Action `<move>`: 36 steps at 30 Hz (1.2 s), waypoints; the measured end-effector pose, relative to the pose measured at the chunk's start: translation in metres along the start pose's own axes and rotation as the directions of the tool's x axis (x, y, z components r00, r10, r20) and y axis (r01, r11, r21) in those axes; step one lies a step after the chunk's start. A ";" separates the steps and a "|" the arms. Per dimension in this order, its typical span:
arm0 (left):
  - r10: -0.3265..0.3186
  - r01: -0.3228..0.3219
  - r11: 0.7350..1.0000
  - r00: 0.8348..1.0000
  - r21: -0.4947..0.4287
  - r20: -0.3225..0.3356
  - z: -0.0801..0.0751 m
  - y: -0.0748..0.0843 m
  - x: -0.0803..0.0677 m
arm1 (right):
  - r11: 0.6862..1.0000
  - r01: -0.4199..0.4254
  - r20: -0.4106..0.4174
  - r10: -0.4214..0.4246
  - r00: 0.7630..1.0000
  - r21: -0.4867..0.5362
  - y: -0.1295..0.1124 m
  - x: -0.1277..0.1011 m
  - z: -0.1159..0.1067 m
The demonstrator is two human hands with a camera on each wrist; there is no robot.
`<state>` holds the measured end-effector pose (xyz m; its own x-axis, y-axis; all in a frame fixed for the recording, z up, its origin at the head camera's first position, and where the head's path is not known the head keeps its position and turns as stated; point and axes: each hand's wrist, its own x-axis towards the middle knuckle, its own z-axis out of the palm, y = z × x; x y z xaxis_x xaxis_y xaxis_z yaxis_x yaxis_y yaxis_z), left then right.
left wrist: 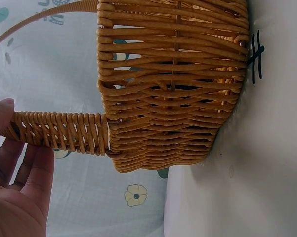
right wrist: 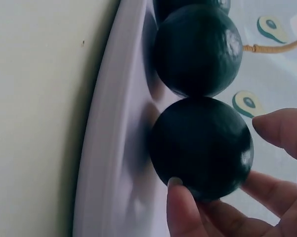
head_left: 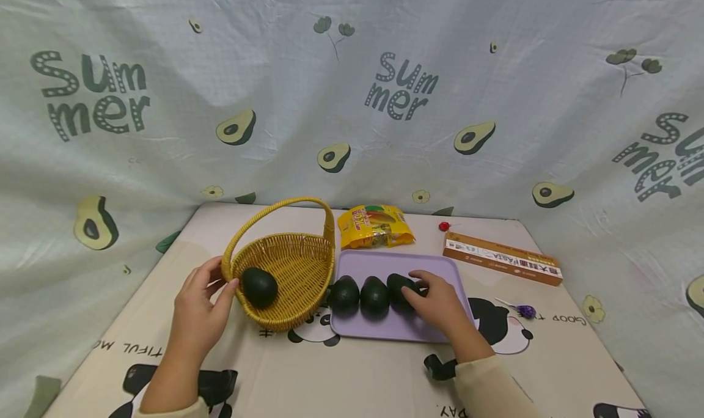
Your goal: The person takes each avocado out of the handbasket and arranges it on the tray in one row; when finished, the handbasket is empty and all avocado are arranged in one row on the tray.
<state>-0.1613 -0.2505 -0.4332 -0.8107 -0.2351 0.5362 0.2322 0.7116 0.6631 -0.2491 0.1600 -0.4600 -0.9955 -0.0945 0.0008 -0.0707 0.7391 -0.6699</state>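
Observation:
A golden wicker basket (head_left: 291,271) stands left of centre with one dark green avocado (head_left: 260,288) inside. My left hand (head_left: 200,308) holds the left base of its handle (left wrist: 64,131) between thumb and fingers. On a lilac tray (head_left: 379,329) three more avocados sit in a row: the left avocado (head_left: 344,296), the middle avocado (head_left: 374,297) and the right avocado (head_left: 400,291). My right hand (head_left: 437,299) has its fingers curled round the right one. In the right wrist view one fingertip (right wrist: 176,185) touches this avocado's lower side, while another digit stands slightly off it.
Behind the tray lies a yellow snack bag (head_left: 376,227). To the right are a long brown pasta box (head_left: 502,258), a small red item (head_left: 443,226) and a thin stick with a purple end (head_left: 525,311). A printed cloth (head_left: 352,88) hangs behind the table.

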 end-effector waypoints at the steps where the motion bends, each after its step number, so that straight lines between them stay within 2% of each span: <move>1: -0.001 0.001 1.000 1.000 0.003 0.001 0.000 0.000 0.000 | 1.000 0.003 0.002 -0.003 1.000 0.003 0.000 -0.001 -0.001; 11: -0.002 0.002 1.000 1.000 0.003 -0.001 0.000 0.000 -0.001 | 1.000 0.016 -0.033 -0.015 0.999 0.013 0.001 -0.005 -0.003; 29: 0.004 -0.004 1.000 1.000 -0.002 -0.006 -0.001 0.001 -0.001 | 0.997 0.052 -0.081 -0.056 0.995 -0.053 -0.009 -0.010 -0.017; 36: -0.008 0.008 1.000 1.000 0.006 0.001 -0.001 0.002 0.000 | 0.994 0.099 -0.118 -0.104 0.988 -0.052 -0.015 -0.011 -0.020</move>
<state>-0.1598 -0.2495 -0.4311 -0.8131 -0.2400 0.5303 0.2227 0.7134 0.6644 -0.2386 0.1634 -0.4353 -0.9832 -0.0917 0.1580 -0.1717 0.7595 -0.6274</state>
